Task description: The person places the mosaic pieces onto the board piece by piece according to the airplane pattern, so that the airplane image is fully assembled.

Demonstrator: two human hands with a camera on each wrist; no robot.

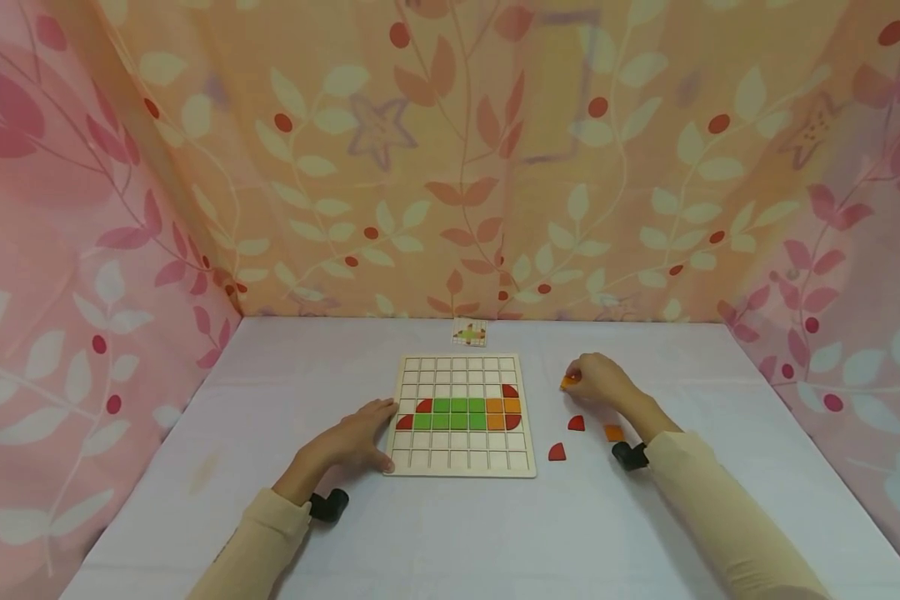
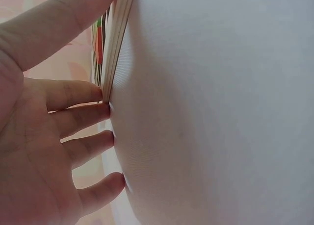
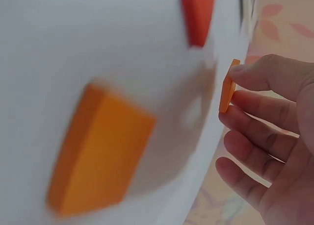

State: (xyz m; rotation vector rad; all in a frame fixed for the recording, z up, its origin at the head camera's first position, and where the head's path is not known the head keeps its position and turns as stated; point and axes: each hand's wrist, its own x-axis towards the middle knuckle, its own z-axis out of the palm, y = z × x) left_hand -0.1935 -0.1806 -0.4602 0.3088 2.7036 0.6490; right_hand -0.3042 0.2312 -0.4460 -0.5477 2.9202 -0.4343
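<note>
Between its thumb and fingers my right hand (image 1: 602, 382) pinches an orange square tile (image 3: 228, 90), right of the board. A pale wooden grid board (image 1: 465, 459) lies flat in the middle. My left hand (image 1: 351, 437) touches the board's left edge with thumb and fingertips, its fingers fairly straight in the left wrist view. Two rows of the grid carry several green square tiles (image 1: 459, 413), orange tiles (image 1: 494, 406) at their right and red quarter-circle pieces (image 1: 405, 422) at both ends. Another red quarter-circle (image 1: 510, 391) sits one row higher on the right.
Loose on the white table (image 1: 450, 542) lie two red quarter-circles, one upper (image 1: 576, 423) and one lower (image 1: 557, 452), plus an orange square (image 1: 614, 433) by my right wrist. A small patterned card (image 1: 469, 332) lies behind the board. Floral curtains (image 1: 457, 167) enclose the back and sides.
</note>
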